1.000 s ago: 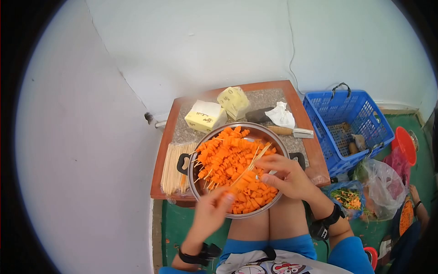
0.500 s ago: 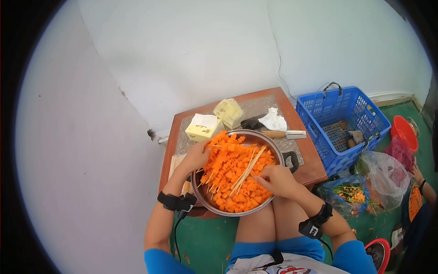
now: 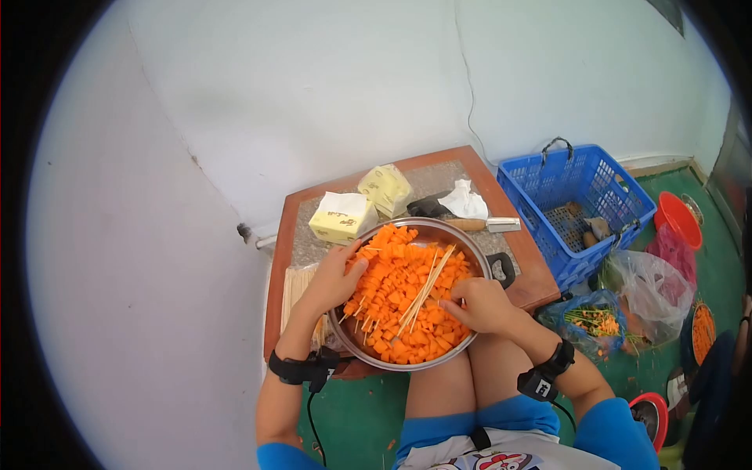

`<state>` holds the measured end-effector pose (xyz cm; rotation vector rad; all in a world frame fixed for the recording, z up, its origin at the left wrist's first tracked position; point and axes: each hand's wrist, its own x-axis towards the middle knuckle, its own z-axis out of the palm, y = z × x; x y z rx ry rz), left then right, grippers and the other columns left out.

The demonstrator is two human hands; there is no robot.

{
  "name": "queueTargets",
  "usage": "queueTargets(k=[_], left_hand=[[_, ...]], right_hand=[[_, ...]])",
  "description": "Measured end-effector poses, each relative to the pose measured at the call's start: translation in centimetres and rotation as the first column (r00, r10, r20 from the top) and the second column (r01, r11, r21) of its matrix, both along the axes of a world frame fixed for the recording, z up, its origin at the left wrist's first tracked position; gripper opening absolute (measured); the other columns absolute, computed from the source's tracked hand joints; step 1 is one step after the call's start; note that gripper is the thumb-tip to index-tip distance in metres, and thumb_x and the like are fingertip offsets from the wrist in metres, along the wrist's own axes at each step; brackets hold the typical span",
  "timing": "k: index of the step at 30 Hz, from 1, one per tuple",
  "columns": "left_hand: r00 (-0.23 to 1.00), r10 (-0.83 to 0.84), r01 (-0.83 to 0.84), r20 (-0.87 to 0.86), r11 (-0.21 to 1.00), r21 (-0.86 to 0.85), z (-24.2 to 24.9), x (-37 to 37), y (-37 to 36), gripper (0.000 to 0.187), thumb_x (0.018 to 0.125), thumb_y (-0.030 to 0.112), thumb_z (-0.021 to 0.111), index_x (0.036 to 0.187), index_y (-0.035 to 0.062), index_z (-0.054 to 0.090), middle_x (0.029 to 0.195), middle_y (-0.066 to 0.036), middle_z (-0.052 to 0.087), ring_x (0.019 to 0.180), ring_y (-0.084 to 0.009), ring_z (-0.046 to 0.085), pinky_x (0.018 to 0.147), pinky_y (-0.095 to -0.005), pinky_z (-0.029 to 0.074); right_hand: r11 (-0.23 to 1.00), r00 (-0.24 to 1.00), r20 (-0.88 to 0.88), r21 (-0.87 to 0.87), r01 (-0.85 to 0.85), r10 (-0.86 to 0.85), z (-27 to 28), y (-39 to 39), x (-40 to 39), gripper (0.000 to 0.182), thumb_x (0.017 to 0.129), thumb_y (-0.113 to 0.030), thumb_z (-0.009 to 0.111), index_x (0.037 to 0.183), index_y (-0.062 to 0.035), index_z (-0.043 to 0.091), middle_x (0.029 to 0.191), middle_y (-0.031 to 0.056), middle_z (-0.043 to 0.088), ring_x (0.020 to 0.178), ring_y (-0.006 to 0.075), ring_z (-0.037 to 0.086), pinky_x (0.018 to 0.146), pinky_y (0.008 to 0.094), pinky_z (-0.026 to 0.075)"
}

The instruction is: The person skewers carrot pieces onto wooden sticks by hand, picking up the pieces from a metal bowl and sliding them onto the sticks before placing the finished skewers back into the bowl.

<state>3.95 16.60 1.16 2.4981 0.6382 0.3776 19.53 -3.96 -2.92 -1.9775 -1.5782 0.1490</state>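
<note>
A wide steel pan [image 3: 485, 262] with a black side handle holds a heap of cut orange carrot pieces [image 3: 399, 294]. Threaded carrot skewers [image 3: 366, 294] lie along its left side, and a bundle of bare wooden sticks [image 3: 427, 288] rests across the pieces. My left hand [image 3: 335, 278] is at the pan's left rim beside the threaded skewers, thumb and fingers apart. Over the right side of the pan, my right hand [image 3: 479, 303] has its fingers curled and thumb pressed in above the carrot pieces; what they pinch, if anything, is hidden.
Behind the pan on the wooden table [image 3: 540, 274] are tissue packs [image 3: 342, 219], a crumpled white tissue [image 3: 464, 200] and a wooden-handled blade [image 3: 489, 225]. More sticks [image 3: 296, 294] lie left. A blue crate [image 3: 576, 207], bags [image 3: 591, 321] and another person's arm [image 3: 742, 337] are right.
My left thumb and fingers have spread apart at the skewers, and the hand sits slightly lower. My right hand stays over the pan's right side. The whole view has shifted a little.
</note>
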Motion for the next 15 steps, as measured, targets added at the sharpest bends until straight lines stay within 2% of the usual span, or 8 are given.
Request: queueTargets(k=[5,7,8,10,11,13,14,15], left_hand=[[0.995,0.078,-0.09,0.066,0.977,0.193,1.8,-0.9,-3.6,0.037,0.078,0.021,0.049,0.108,-0.0001,0.046,0.094,-0.018,0.048,0.088,-0.0286,0.048,0.075,-0.0314,0.038],[0.973,0.14,-0.203,0.185,0.9,0.385,3.7,-0.6,-7.0,0.027,0.076,0.019,0.051,0.093,-0.0019,0.053,0.087,-0.017,0.053,0.081,-0.0279,0.051,0.069,-0.0309,0.041],[0.977,0.112,-0.175,0.181,0.909,0.378,4.2,-0.3,-8.0,0.027,0.076,0.019,0.051,0.093,-0.0019,0.053,0.087,-0.017,0.053,0.081,-0.0279,0.051,0.069,-0.0309,0.041],[0.964,-0.105,0.094,-0.245,0.994,-0.056,4.5,0.2,-9.5,0.023,0.074,0.02,0.054,0.08,-0.0016,0.057,0.075,-0.017,0.056,0.072,-0.0279,0.055,0.063,-0.0319,0.043],[0.963,-0.117,0.105,-0.245,0.993,-0.062,3.9,0.6,-9.4,0.023,0.074,0.02,0.054,0.08,-0.0016,0.057,0.075,-0.017,0.056,0.072,-0.0279,0.055,0.063,-0.0319,0.043],[0.841,-0.232,0.279,-0.488,0.96,0.024,2.3,1.8,-8.8,0.024,0.073,0.023,0.054,0.073,-0.0005,0.058,0.067,-0.017,0.056,0.066,-0.0276,0.056,0.058,-0.0336,0.044],[0.772,-0.13,0.204,-0.622,0.978,0.049,2.6,3.0,-9.0,0.028,0.072,0.028,0.055,0.074,0.0002,0.058,0.071,-0.019,0.056,0.071,-0.0288,0.057,0.059,-0.0356,0.045],[0.77,-0.132,0.211,-0.624,0.976,0.054,2.3,3.7,-8.9,0.028,0.072,0.028,0.055,0.074,0.0002,0.058,0.071,-0.019,0.056,0.071,-0.0288,0.057,0.059,-0.0356,0.045]], right_hand=[[1.0,1.0,0.011,-0.006,0.017,-0.017,-0.5,-0.1,-0.1,0.025,0.071,-0.024,0.054,0.057,-0.004,0.057,0.056,0.012,0.054,0.053,0.0282,0.053,0.048,0.0366,0.042],[0.996,0.997,0.065,0.08,-0.034,0.029,-0.8,0.0,0.0,0.025,0.072,-0.023,0.052,0.057,-0.004,0.057,0.056,0.012,0.054,0.054,0.0284,0.053,0.049,0.0369,0.042],[0.997,0.996,0.079,0.063,-0.036,0.031,-1.1,0.1,0.1,0.025,0.072,-0.023,0.052,0.057,-0.0036,0.057,0.057,0.0122,0.054,0.055,0.0282,0.054,0.05,0.0369,0.043],[0.999,0.996,0.083,0.025,-0.027,0.025,-1.2,0.0,0.1,0.026,0.072,-0.023,0.052,0.056,-0.0035,0.057,0.058,0.0124,0.054,0.055,0.0281,0.054,0.05,0.0369,0.043],[0.999,0.995,0.089,-0.001,-0.049,0.049,-1.1,0.1,0.1,0.026,0.072,-0.023,0.052,0.056,-0.0034,0.057,0.058,0.0125,0.054,0.055,0.028,0.054,0.05,0.0368,0.043],[0.998,0.995,0.089,-0.035,-0.049,0.052,-0.9,0.2,0.2,0.026,0.071,-0.024,0.053,0.057,-0.0028,0.057,0.058,0.0133,0.054,0.055,0.028,0.054,0.05,0.0365,0.043],[0.996,0.994,0.093,-0.072,-0.047,0.054,-0.9,0.2,0.1,0.026,0.071,-0.024,0.053,0.058,-0.0026,0.057,0.058,0.0136,0.054,0.056,0.028,0.055,0.051,0.0364,0.043],[0.993,0.994,0.095,-0.105,-0.043,0.054,-0.9,0.3,0.1,0.026,0.071,-0.024,0.053,0.058,-0.0024,0.057,0.058,0.0139,0.054,0.056,0.028,0.055,0.051,0.0363,0.044]])
